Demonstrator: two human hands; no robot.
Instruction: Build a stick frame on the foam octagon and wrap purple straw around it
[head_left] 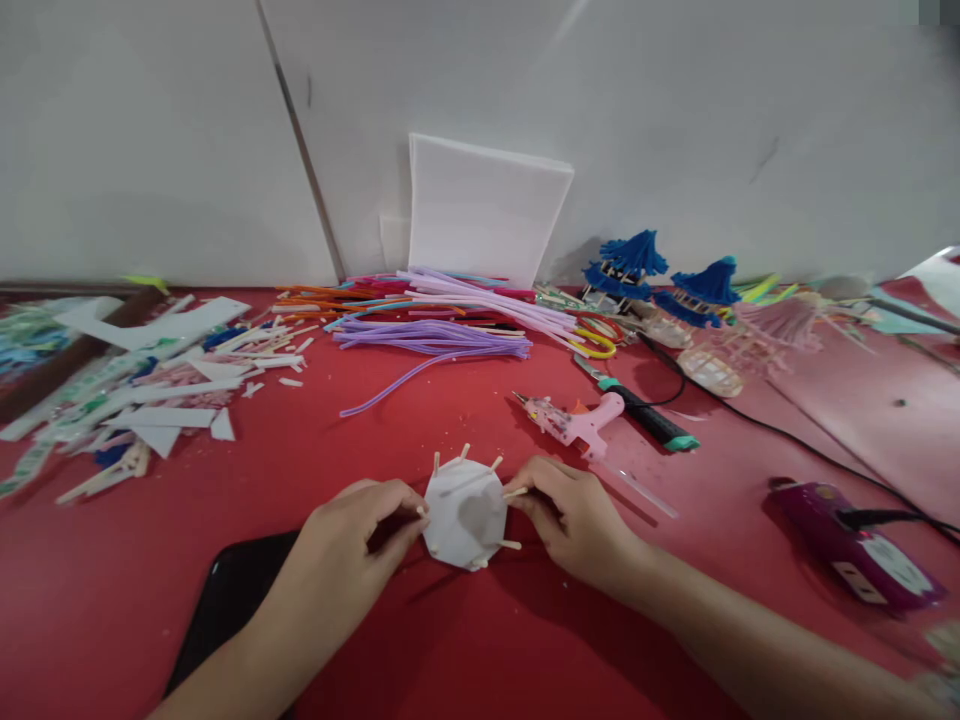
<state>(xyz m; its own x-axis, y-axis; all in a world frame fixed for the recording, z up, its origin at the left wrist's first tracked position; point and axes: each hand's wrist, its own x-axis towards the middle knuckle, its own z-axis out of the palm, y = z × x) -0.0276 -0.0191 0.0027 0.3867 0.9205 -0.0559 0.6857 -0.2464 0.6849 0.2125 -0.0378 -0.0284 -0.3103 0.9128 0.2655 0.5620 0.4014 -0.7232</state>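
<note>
Between my hands is a white many-sided card piece point(466, 515) with several short wooden sticks point(496, 463) standing around its edge. My left hand point(375, 530) pinches at the left edge of the card, and a small pale stick end shows at its fingertips. On the other side, my right hand point(566, 505) has thumb and forefinger closed on one of the wooden sticks point(515, 493) at the card's right edge. A pink glue gun point(574, 420) lies just beyond my right hand, with a clear glue stick point(637, 487) at its back end.
Purple pipe cleaners point(435, 338) lie in a bundle behind the card. A utility knife point(649, 415) rests beyond the glue gun. Paper scraps and sticks point(187, 385) cover the left. A black phone-like slab point(232, 590) is under my left forearm; a purple power strip point(855, 545) sits right. Blue-roofed models point(626, 270) stand behind.
</note>
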